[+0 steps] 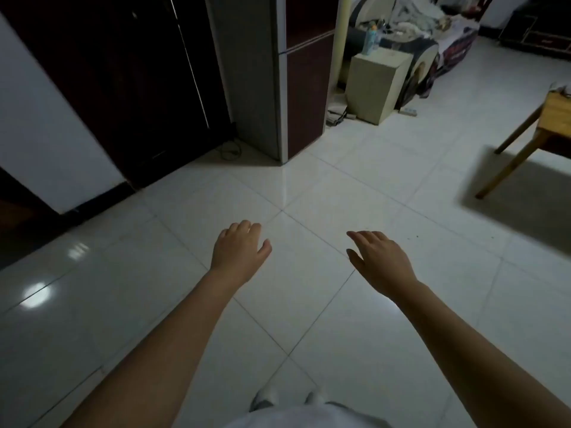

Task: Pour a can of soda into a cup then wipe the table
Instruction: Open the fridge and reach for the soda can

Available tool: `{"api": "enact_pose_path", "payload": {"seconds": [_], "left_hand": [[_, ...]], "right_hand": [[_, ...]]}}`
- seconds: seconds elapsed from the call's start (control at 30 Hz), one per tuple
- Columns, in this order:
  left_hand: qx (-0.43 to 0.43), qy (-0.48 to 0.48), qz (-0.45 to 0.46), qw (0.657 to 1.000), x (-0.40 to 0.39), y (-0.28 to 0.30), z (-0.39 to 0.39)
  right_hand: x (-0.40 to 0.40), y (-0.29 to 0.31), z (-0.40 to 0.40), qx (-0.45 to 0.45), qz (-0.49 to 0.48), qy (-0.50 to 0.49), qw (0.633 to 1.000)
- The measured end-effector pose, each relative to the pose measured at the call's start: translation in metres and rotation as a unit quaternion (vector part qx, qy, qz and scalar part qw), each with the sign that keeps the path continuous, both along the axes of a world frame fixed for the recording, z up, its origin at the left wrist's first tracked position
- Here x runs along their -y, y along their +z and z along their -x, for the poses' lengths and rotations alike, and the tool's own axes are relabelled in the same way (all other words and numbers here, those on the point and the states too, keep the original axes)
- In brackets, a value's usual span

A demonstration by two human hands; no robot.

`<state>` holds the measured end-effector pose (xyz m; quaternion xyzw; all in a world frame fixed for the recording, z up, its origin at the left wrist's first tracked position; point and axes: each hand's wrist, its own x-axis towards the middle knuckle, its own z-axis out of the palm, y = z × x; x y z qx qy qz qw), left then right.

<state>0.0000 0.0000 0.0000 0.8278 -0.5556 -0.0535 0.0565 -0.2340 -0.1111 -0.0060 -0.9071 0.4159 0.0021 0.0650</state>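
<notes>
Standing on the white tiled floor (pixel 309 304), I have both arms stretched out ahead of me with nothing in either hand. My left hand (pixel 238 251), at centre frame, hangs with its fingers loosely curled downward and grips nothing; my right hand (pixel 380 261), just right of centre, is palm-down with fingers relaxed and spread, also bare. Neither touches anything.

By my reckoning the task has not begun. No can of soda and no cup show anywhere in view, and no cloth for wiping either. The only piece of the job I can see is the wooden table (pixel 553 118) at the right edge of the frame, cut off so that just one corner and its slanted legs are visible; something pale sits on its top at the very edge, too clipped to name. Pouring and wiping are both left to do, and first I would need to find the can and cup.

Room to move is generous: open tiles run from my feet at the bottom of the frame toward the table. On the upper left a dark cabinet (pixel 123 88) stands beside a tall fridge (pixel 278 88), whose corner juts toward the middle. Further back, upper centre, a small beige stand (pixel 377 84) sits against a cluttered sofa (pixel 432 35), well apart from my path.
</notes>
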Motion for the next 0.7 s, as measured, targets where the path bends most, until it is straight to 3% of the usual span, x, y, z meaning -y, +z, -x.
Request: {"api": "enact_pose_path", "payload": {"seconds": [0.37, 0.7], "left_hand": [[-0.020, -0.008, -0.036, 0.999, -0.004, -0.023, -0.026], [-0.022, -0.034, -0.014, 0.999, 0.042, -0.023, -0.075]], "right_hand": [[0.002, -0.021, -0.024, -0.007, -0.017, -0.008, 1.000], [0.033, -0.014, -0.062, 0.007, -0.005, -0.040, 0.999]]}}
